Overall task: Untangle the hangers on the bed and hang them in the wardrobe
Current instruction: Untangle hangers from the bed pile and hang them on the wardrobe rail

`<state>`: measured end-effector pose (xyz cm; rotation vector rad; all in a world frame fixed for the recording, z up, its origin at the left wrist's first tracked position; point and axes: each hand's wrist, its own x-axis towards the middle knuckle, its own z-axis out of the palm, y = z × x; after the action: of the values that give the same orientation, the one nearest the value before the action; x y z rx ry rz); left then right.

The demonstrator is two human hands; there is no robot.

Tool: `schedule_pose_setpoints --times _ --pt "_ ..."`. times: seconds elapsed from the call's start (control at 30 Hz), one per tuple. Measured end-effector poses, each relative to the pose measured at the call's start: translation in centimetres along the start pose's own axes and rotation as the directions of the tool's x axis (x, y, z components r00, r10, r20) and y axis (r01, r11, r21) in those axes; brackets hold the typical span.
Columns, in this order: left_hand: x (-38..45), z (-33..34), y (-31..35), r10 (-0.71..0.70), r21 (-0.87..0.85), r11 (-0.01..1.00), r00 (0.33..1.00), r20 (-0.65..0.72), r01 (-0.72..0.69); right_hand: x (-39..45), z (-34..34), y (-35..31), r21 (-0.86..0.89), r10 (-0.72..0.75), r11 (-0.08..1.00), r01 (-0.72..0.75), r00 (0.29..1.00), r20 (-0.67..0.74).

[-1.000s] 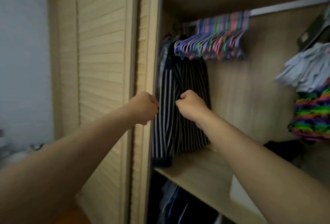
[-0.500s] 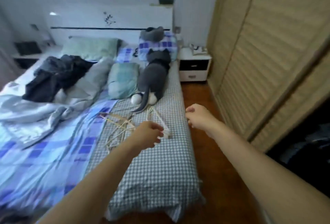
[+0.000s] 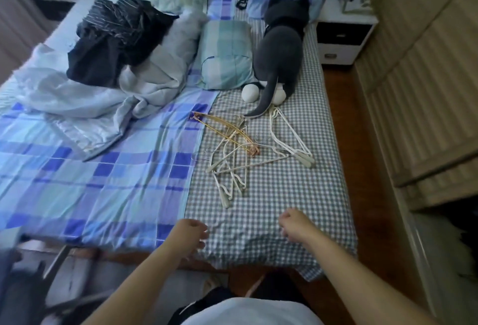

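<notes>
Left hand [image 3: 190, 231] and right hand [image 3: 293, 222]: fingers loosely curled, holding nothing, both over the near end of the checked sheet [image 3: 271, 234]. Beyond the fingertips, well apart from both hands, the tangled hangers [image 3: 240, 154] lie on the bed [image 3: 103, 169]: white ones heaped, a gold one [image 3: 222, 126] across their far-left side. Farther out, a grey plush cat [image 3: 279, 50] by the pillows; wardrobe door [image 3: 419, 91] right of the right hand

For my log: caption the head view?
Both empty hands, left and right, near tangled hangers on bed.
</notes>
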<state>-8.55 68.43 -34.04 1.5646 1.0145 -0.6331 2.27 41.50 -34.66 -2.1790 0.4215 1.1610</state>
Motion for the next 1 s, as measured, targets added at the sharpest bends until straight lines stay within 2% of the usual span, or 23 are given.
schedule_pose_setpoints --times 0.1,0.2,0.3,0.5,0.63,0.73,0.8,0.87,0.93,1.0 --pt "1.7 0.7 0.6 -0.032 -0.007 0.999 0.999 0.02 0.032 2.5 -1.3 0.1 0.016 0.071 0.997 -0.071 0.997 -0.029" --pt "2.9 1.6 1.7 -0.08 -0.019 0.997 0.996 0.03 0.08 6.1 -3.5 -1.1 -0.005 0.082 0.997 -0.083 0.993 -0.086" --pt "4.7 2.3 2.7 -0.121 -0.068 0.99 0.992 0.033 0.123 10.6 -6.1 -2.9 -0.136 0.04 0.989 -0.055 0.992 -0.117" --pt "8.6 1.3 5.2 -0.24 -0.066 0.97 0.967 -0.086 0.235 20.0 -11.0 -5.4 -0.425 -0.079 0.905 -0.029 0.969 -0.233" --pt "11.1 2.2 7.3 -0.318 -0.159 0.94 0.944 -0.088 0.302 25.1 -13.3 -6.6 -0.545 -0.223 0.839 -0.011 0.905 -0.362" --pt "12.5 3.9 8.9 -0.33 -0.192 0.931 0.94 -0.083 0.31 28.2 -14.2 -7.6 -0.61 -0.191 0.79 -0.063 0.92 -0.342" --pt "13.2 5.1 9.3 -0.311 -0.144 0.944 0.946 -0.095 0.296 29.4 -14.1 -7.9 -0.6 -0.121 0.793 -0.107 0.937 -0.326" --pt "14.5 6.5 9.9 -0.265 -0.01 0.964 0.957 -0.122 0.266 31.0 -14.1 -7.9 -0.551 -0.066 0.823 -0.14 0.939 -0.337" --pt "14.9 6.2 11.0 -0.146 0.199 0.962 0.967 -0.21 0.189 31.0 -13.3 -7.8 -0.525 -0.105 0.845 -0.1 0.932 -0.348" --pt "17.9 6.0 12.6 0.039 0.419 0.904 0.962 -0.269 0.081 31.8 -13.2 -7.1 -0.494 -0.129 0.867 -0.072 0.923 -0.361"
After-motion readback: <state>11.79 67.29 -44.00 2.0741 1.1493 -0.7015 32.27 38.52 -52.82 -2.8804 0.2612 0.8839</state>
